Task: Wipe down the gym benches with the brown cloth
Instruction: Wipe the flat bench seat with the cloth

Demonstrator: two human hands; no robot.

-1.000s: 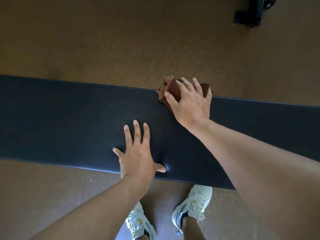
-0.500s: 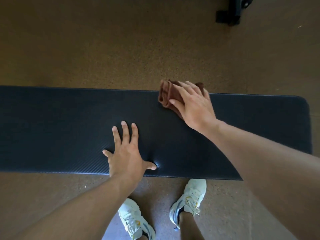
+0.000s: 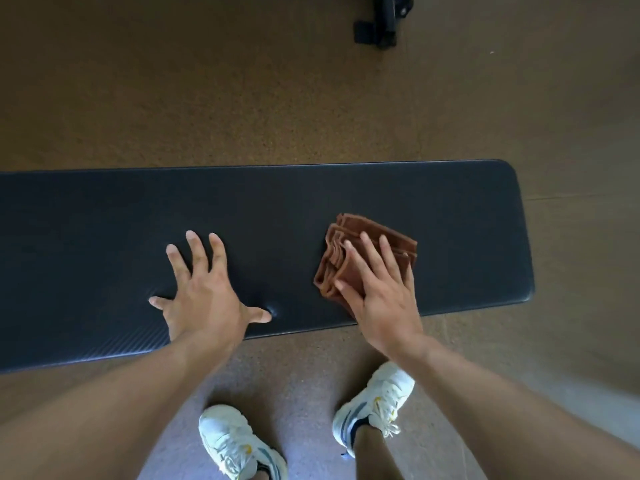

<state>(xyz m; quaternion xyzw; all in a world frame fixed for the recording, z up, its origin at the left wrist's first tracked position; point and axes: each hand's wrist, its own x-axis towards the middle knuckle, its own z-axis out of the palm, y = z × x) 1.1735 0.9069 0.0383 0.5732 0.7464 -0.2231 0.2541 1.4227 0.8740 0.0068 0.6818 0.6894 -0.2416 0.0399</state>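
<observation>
Pressing the folded brown cloth (image 3: pixel 367 254) flat-fingered, right hand (image 3: pixel 381 299) on left-right-running bench (image 3: pixel 311 195)

- The tabletop (image 3: pixel 104 237) runs off the left edge.
- The right hand (image 3: pixel 382 303) covers part of the brown cloth (image 3: pixel 349 251).
- Black equipment (image 3: pixel 381 26) is cut off at the top.
- Both shoes (image 3: pixel 235 445) are partly hidden or cropped.

Two bare forearms are reaching down onto the bench pad (image 3: pixel 104 237). The left hand (image 3: pixel 204 299) is pressing flat on it, fingers spread. The right hand (image 3: pixel 381 299) is lying flat, fingers straight, nearer the pad's rounded end.
</observation>
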